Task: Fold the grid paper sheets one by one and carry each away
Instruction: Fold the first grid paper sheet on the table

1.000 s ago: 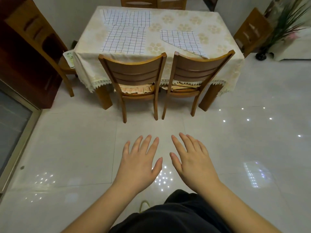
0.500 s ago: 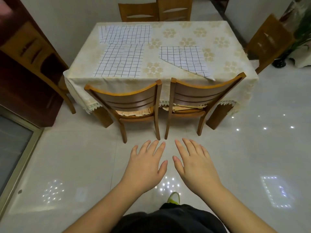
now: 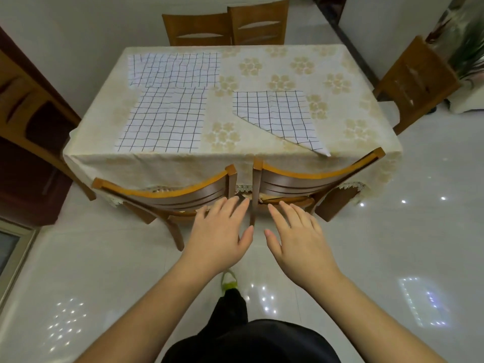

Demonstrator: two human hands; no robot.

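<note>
- Our left hand (image 3: 218,235) and right hand (image 3: 297,237) hang side by side at 6 o'clock, palms down, fingers straight and slightly spread, holding nothing. We judge this a ready posture for the approach to the table.
- Below them, at the bottom edge, we see dark clothing and a yellow-green shoe (image 3: 228,280) on the glossy floor (image 3: 392,244).
- Just beyond the fingertips stand two chairs, the left chair (image 3: 167,191) and the right chair (image 3: 317,174), pushed in against the near side of the table (image 3: 262,163). They sit between us and the sheets, so reaching over or between them will likely be needed.
- On the tablecloth lie three grid sheets, all untouched by our hands.
- The right sheet (image 3: 277,115), toward 1 o'clock, has one corner turned so its near edge runs diagonally; we judge it partly folded.
- The near-left sheet (image 3: 163,120), toward 11 o'clock, lies flat.
- The far-left sheet (image 3: 174,69) lies flat behind it, the two edges touching or overlapping; we cannot tell which.
- Two more chairs (image 3: 225,27) stand at 12 o'clock, and another chair (image 3: 416,82) stands at 2 o'clock.
</note>
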